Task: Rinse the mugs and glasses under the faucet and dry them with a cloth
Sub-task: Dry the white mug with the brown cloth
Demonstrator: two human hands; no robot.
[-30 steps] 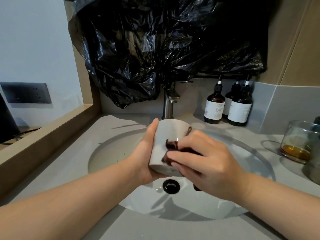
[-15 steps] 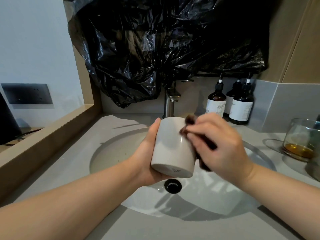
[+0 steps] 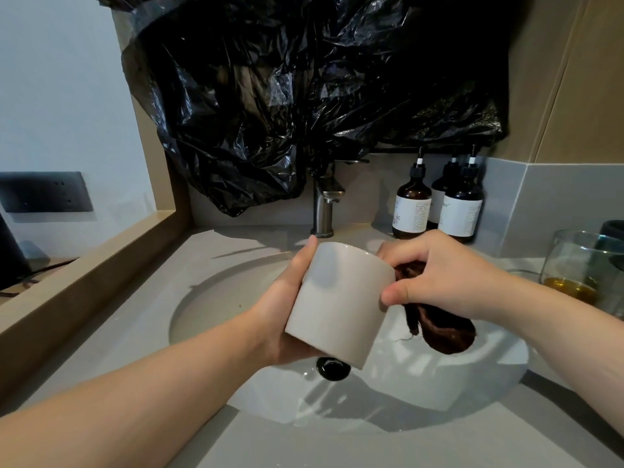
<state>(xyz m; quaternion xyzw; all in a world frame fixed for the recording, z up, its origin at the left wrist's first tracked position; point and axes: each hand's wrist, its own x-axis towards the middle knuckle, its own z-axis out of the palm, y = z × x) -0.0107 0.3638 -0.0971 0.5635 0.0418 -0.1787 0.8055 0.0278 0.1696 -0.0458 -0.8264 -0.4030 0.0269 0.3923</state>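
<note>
Left hand (image 3: 287,319) grips pale mug (image 3: 341,302), tilted above sink (image 3: 209,298). Right hand (image 3: 442,275) clutches brown cloth (image 3: 445,332) against mug's side.

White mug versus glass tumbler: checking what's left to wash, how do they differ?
The white mug is opaque, the glass tumbler clear. The left hand holds the mug tilted over the sink; the tumbler stands upright on the counter. The tumbler holds amber liquid; the mug's inside is hidden.
</note>
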